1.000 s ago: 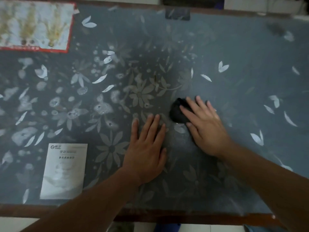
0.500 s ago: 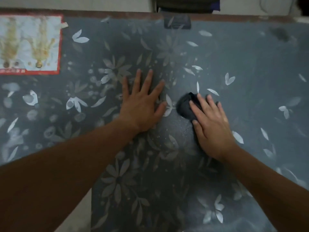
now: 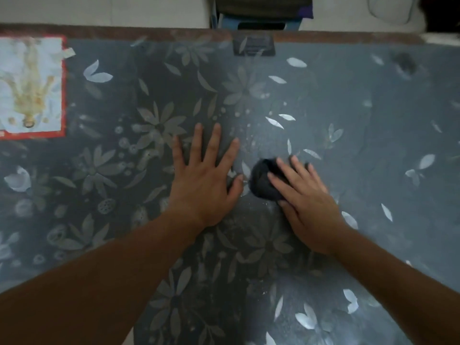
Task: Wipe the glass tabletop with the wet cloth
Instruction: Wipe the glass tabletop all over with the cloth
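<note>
While the right hand (image 3: 307, 202) presses open-fingered onto the dark wadded cloth (image 3: 262, 181), the left hand (image 3: 204, 186) lies spread beside it on the floral worktop (image 3: 373, 115); a red-bordered picture (image 3: 29, 85) sits well apart.

Bare from fingertips to the lower edge of view: left hand (image 3: 204, 185) and right hand (image 3: 308, 202), both forearms uncovered along all their visible length, slender-fingered, dimly lit, slightly blurred at the right fingertips.
</note>
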